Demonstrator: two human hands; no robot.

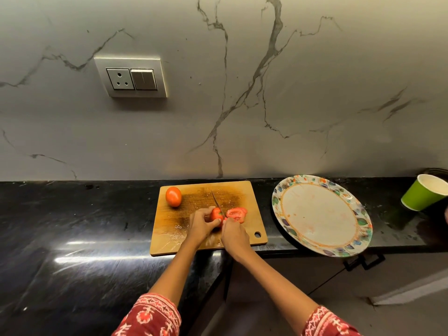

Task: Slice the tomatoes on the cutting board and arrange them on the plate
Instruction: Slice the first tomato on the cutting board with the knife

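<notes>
A wooden cutting board (201, 236) lies on the black counter. A whole tomato (173, 196) sits at its far left corner. My left hand (202, 224) grips a partly cut tomato (215, 214) near the board's middle. My right hand (234, 232) holds a knife (215, 199) whose blade points away from me and rests against that tomato. Cut tomato slices (237, 214) lie just right of the blade. A flower-rimmed plate (315, 243) sits to the right of the board, with nothing on it but faint red smears.
A green paper cup (423, 194) stands at the far right of the counter (84, 214). The plate overhangs the counter's front edge. A marble wall with a socket panel (131, 77) rises behind. A cabinet handle (363, 261) shows below the plate.
</notes>
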